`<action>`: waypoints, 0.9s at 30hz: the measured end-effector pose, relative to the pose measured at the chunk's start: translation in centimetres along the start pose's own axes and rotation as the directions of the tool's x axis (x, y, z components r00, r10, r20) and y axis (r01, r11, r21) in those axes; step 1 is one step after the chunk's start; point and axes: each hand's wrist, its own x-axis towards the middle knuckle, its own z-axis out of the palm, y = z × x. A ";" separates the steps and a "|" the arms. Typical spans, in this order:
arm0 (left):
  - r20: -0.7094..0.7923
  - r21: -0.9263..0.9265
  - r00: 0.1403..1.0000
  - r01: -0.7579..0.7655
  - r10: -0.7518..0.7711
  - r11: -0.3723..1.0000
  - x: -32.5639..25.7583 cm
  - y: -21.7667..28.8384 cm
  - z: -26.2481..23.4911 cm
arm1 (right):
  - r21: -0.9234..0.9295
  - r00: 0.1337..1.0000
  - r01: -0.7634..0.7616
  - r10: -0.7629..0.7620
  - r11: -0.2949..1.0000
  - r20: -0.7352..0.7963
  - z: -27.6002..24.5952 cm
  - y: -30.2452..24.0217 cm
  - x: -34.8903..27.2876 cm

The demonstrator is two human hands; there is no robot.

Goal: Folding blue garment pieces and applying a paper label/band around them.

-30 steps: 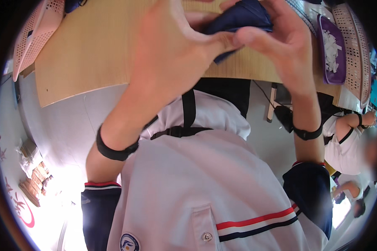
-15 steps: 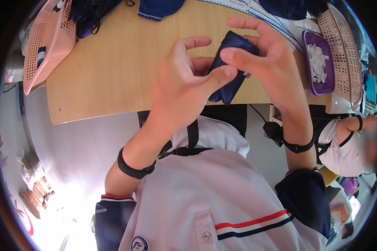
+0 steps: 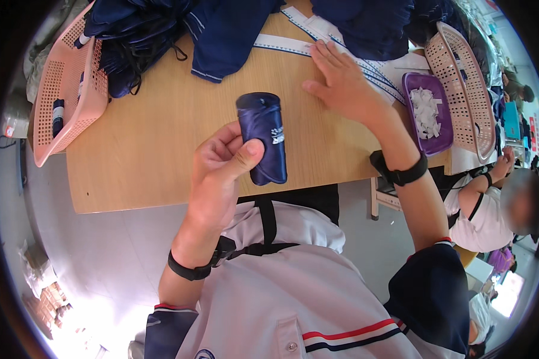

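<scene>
A rolled bundle of shiny navy fabric (image 3: 266, 122) stands nearly upright above the near part of the table, with white printing on its side. My left hand (image 3: 214, 167) grips it from the left, thumb across its front and fingers behind. My right hand (image 3: 347, 90) is stretched out flat, holding nothing, its fingertips over white paper strips (image 3: 278, 43) with blue patterned edges. Whether the fingertips touch the strips I cannot tell.
Beside the strips, a purple tray (image 3: 408, 107) holds small white pieces (image 3: 425, 113). Pink perforated baskets stand left (image 3: 72, 113) and right (image 3: 461, 90); the left one contains dark rolls (image 3: 58, 116). Navy garments (image 3: 221, 36) are heaped along the table's (image 3: 156, 137) far side. Another person (image 3: 482, 209) sits at right.
My right hand has let go of the navy roll and moved away to the strips. My left hand has drawn the roll left and nearer, turning it more upright. The view has shifted.
</scene>
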 end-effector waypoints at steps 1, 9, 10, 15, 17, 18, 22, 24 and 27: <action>-0.015 -0.009 1.000 -0.026 0.026 1.000 -0.1 0.1 -0.4 | 0.034 0.999 0.002 -0.004 0.999 0.048 0.7 -0.7 0.1; -0.137 0.001 0.956 -0.262 0.260 0.965 -2.2 2.7 -4.3 | 0.085 0.960 0.125 -0.142 0.989 0.239 -2.7 -7.8 -3.7; -0.143 -0.001 0.956 -0.261 0.258 0.965 -2.1 2.8 -4.4 | 0.153 0.958 0.096 -0.133 0.984 0.253 -3.0 -8.0 -4.1; -0.079 -0.071 0.962 -0.268 0.262 0.961 -0.5 2.2 -4.2 | 0.239 0.996 0.065 -0.078 0.969 0.048 -1.4 -7.5 -2.4; -0.109 -0.189 0.974 -0.215 0.197 0.958 -0.7 1.6 -4.7 | 0.294 0.991 0.133 -0.132 0.947 -0.024 -0.9 -8.3 -1.3; -0.132 -0.174 0.975 -0.199 0.177 0.965 -1.2 1.4 -5.9 | 0.348 0.973 -0.008 -0.073 0.938 0.218 -2.0 -9.6 -0.7; -0.258 -0.105 0.931 -0.292 0.258 0.951 -1.7 0.4 -8.7 | 0.356 0.991 0.121 -0.133 0.927 0.009 3.4 -12.4 -3.7; -0.146 -0.167 0.955 -0.281 0.258 0.945 -1.1 -0.4 -9.5 | 0.376 0.981 0.122 -0.169 0.919 0.096 2.7 -13.3 -5.9; -0.128 -0.162 0.954 -0.289 0.270 0.943 -1.3 0.1 -11.2 | 0.521 0.934 0.174 -0.308 0.835 0.181 0.9 -15.1 -7.3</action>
